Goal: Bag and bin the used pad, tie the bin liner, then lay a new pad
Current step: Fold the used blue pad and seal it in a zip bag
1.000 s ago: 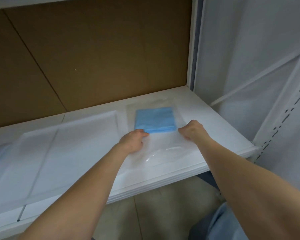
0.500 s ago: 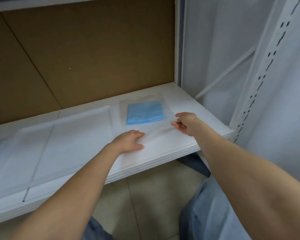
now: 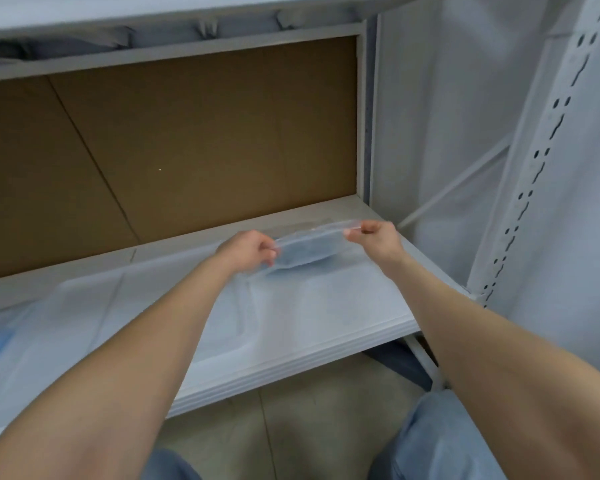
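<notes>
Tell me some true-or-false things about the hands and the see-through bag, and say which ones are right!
1. The left hand and the right hand both pinch the clear bag. True.
2. The folded thing inside the bag is red. False: it is a blue pad.
3. The bag lies flat. False: the hands hold its top edge up above the shelf.
4. The back panel behind the shelf is brown. True.

Folded blue pad [image 3: 303, 252] in clear bag [image 3: 312, 237], lifted above shelf
</notes>
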Available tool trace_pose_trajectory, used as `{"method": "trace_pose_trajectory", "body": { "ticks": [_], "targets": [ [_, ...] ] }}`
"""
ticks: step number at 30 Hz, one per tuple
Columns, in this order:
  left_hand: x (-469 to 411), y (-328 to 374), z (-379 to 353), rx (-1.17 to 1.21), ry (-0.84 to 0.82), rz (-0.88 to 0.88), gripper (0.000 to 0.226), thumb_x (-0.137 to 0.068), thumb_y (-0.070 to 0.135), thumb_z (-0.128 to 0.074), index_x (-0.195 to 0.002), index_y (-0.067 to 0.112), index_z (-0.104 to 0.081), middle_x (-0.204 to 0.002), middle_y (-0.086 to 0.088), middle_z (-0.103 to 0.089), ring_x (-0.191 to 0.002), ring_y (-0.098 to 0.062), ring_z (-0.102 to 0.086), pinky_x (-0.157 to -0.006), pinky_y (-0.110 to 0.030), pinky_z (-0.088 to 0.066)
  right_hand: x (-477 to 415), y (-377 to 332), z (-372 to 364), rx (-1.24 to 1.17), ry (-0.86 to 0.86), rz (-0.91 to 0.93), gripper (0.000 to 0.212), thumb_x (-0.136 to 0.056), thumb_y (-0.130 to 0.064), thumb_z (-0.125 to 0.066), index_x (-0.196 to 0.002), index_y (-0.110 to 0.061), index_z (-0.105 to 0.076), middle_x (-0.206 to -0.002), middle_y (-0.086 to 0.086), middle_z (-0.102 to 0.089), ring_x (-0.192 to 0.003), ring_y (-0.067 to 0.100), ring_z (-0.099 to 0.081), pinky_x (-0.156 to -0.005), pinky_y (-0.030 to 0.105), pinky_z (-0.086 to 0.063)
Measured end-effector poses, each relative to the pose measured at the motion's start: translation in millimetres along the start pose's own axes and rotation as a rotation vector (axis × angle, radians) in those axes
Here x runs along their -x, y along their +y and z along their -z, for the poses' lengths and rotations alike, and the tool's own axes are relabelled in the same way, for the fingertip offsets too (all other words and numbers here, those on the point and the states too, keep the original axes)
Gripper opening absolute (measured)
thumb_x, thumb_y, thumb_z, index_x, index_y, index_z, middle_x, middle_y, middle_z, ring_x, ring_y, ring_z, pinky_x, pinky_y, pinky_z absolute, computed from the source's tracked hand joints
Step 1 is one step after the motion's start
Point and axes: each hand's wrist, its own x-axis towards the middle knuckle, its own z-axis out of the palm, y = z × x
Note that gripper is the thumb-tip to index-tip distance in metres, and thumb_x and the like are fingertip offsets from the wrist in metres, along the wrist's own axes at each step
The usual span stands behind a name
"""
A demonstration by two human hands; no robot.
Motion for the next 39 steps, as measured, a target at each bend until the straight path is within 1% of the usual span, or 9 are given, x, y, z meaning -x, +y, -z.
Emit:
{"method": "trace_pose_trajectory", "body": {
  "ticks": [4, 8, 11, 13, 18, 27, 32, 35, 39],
  "targets": [
    [-12, -10, 20, 0.23, 0.059, 0.073, 0.011, -0.082, 0.026, -0.072, -0.072, 0.021, -0.07, -0.074, 0.003, -0.071, -0.073, -0.016, -0.067, -0.088, -0.033, -0.054, -11, -3, -1, -0.105, 0.076, -0.002, 0.02, -0.087, -0.022, -0.069, -0.097, -0.004, -0.067, -0.082, 0.006, -0.068, -0.07, 0.009, -0.063, -0.083, 0.02, -0.044],
    [-2, -22, 15, 0.637, 0.133, 0.197, 0.012, -0.079, 0.013, -0.076, -0.081, 0.015, -0.065, -0.061, 0.007, -0.067, -0.045, 0.003, -0.062, -0.055, -0.012, -0.043, -21, 6, 7, -0.228, 0.12, -0.054, 0.021, -0.088, -0.016, -0.068, -0.1, 0.001, -0.066, -0.056, -0.001, -0.062, -0.038, 0.001, -0.058, -0.06, 0.013, -0.051],
    [3, -25, 7, 0.889, 0.158, 0.247, 0.009, -0.085, 0.01, -0.069, -0.081, 0.014, -0.062, -0.055, 0.01, -0.067, -0.043, 0.002, -0.062, -0.059, -0.019, -0.049, -21, 6, 9, -0.294, 0.121, -0.079, 0.017, -0.091, -0.012, -0.064, -0.099, 0.002, -0.063, -0.056, 0.003, -0.06, -0.037, 0.003, -0.056, -0.045, 0.011, -0.049],
    [1, -22, 5, 0.988, 0.229, 0.279, 0.01, -0.087, 0.01, -0.067, -0.079, 0.013, -0.062, -0.048, 0.01, -0.065, -0.038, 0.002, -0.058, -0.048, -0.015, -0.053, -20, 5, 7, -0.262, 0.148, -0.099, 0.017, -0.092, -0.016, -0.062, -0.099, -0.001, -0.064, -0.065, 0.005, -0.058, -0.047, 0.007, -0.056, -0.039, 0.008, -0.043],
    [-2, -23, -9, 1.003, 0.338, 0.371, 0.02, -0.087, 0.009, -0.068, -0.069, 0.013, -0.061, -0.039, 0.01, -0.058, -0.032, 0.0, -0.05, -0.041, -0.014, -0.049, -18, 15, -3, -0.246, 0.158, -0.145, 0.021, -0.093, -0.019, -0.061, -0.1, 0.0, -0.067, -0.064, 0.003, -0.059, -0.049, 0.007, -0.054, -0.042, 0.009, -0.043],
    [-5, -19, -17, 1.029, 0.309, 0.399, 0.019, -0.085, 0.014, -0.071, -0.077, 0.023, -0.056, -0.074, 0.005, -0.061, -0.056, -0.002, -0.056, -0.057, -0.02, -0.036, -17, 17, -3, -0.403, 0.12, -0.167, 0.005, -0.089, -0.014, -0.067, -0.09, -0.009, -0.065, -0.075, 0.003, -0.066, -0.057, 0.005, -0.061, -0.054, 0.013, -0.052],
    [-2, -16, -18, 0.994, 0.355, 0.39, 0.012, -0.083, 0.012, -0.073, -0.091, 0.016, -0.064, -0.095, -0.005, -0.063, -0.067, -0.007, -0.061, -0.066, -0.023, -0.039, -14, 15, 0, -0.417, 0.112, -0.136, 0.012, -0.091, -0.015, -0.065, -0.098, -0.006, -0.065, -0.07, 0.004, -0.063, -0.038, 0.0, -0.052, -0.05, 0.013, -0.05],
    [-6, -6, -12, 0.715, 0.457, 0.324, 0.045, -0.079, 0.02, -0.076, -0.12, 0.012, -0.061, -0.115, -0.006, -0.065, -0.102, -0.021, -0.061, -0.089, -0.026, -0.043, -10, 12, -1, -0.416, 0.08, -0.112, 0.01, -0.091, -0.013, -0.064, -0.097, -0.006, -0.065, -0.069, 0.004, -0.061, -0.04, 0.001, -0.051, -0.05, 0.013, -0.049],
    [-11, 36, -5, 0.342, 0.422, 0.106, 0.04, -0.078, 0.032, -0.075, -0.116, 0.024, -0.065, -0.118, 0.006, -0.067, -0.114, -0.015, -0.059, -0.099, -0.03, -0.044, -6, 10, -3, -0.407, 0.075, -0.091, 0.015, -0.091, -0.012, -0.063, -0.103, -0.003, -0.066, -0.069, 0.003, -0.056, -0.057, 0.011, -0.048, -0.057, 0.019, -0.045]
  ]
}}
